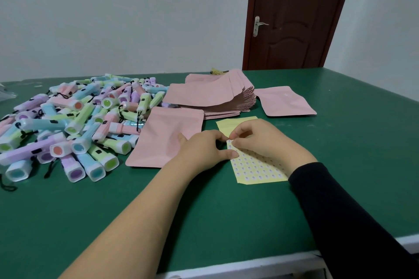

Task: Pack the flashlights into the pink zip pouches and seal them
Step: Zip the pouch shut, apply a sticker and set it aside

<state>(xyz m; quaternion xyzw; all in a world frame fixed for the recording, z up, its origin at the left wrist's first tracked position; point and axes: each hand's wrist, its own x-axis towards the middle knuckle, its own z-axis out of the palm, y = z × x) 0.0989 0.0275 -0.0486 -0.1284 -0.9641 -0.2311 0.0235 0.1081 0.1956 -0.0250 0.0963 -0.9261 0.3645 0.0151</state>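
A big heap of pastel flashlights [74,124] lies on the left of the green table [204,222]. A bulging pink zip pouch [163,140] lies flat beside the heap, right by my left hand [204,149]. A stack of flat pink pouches [215,95] sits behind it, and one more pouch [285,102] lies to the right. My left hand presses its thumb on the edge of a yellow sticker sheet [256,167]. My right hand [260,138] pinches at the top corner of that sheet with fingertips curled; what it holds is too small to tell.
A second yellow sheet [229,123] lies under the hands, towards the pouch stack. Clear plastic [6,95] sits at the far left edge. The table's white front edge [249,267] runs near me. A dark wooden door [294,15] stands behind the table.
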